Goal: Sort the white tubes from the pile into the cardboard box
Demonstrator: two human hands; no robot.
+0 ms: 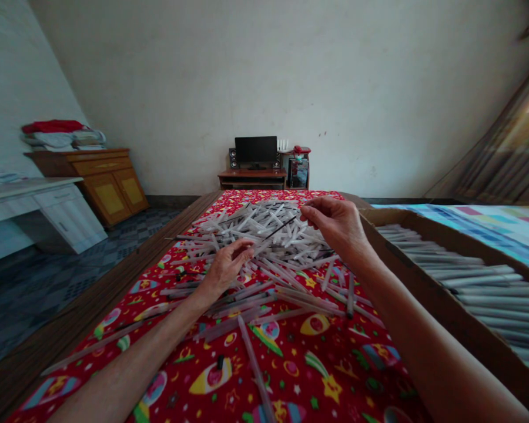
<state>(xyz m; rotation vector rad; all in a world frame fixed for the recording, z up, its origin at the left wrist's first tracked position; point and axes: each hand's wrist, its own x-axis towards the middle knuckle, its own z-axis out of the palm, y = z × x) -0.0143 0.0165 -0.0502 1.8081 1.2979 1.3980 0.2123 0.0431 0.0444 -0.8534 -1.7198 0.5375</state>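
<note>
Stretching between the two hands is a thin dark rod (278, 229), probably a pen refill, held slantwise above a heap of clear plastic tubes (264, 235). The right hand (335, 226) pinches its upper end between thumb and forefinger, fingers closed narrow on it; the left hand (227, 264) meets its lower end, fingers curled around what looks like one pale tube, though I cannot tell exactly how the two parts join there. By my guess the rod is very light and a little bendy, so it wants a fingertip pinch close to the end and a gentle push, not a full fist. The tubes look smooth, hard and slippery, apt to roll and slide off each other; taking one near its middle or just behind the open end would steady it best.

Around the hands the heap spreads over a red cloth (317, 376) printed with rockets and stars, which covers the desk (70, 329); loose tubes lie scattered toward the near edge. Just beside the right forearm stands a cardboard box (427, 294) with tubes laid in rows inside. Farther off, against the wall, are a small stand with a monitor (255, 150), and a wooden cabinet (101, 176) at the left with folded bedding on top.
</note>
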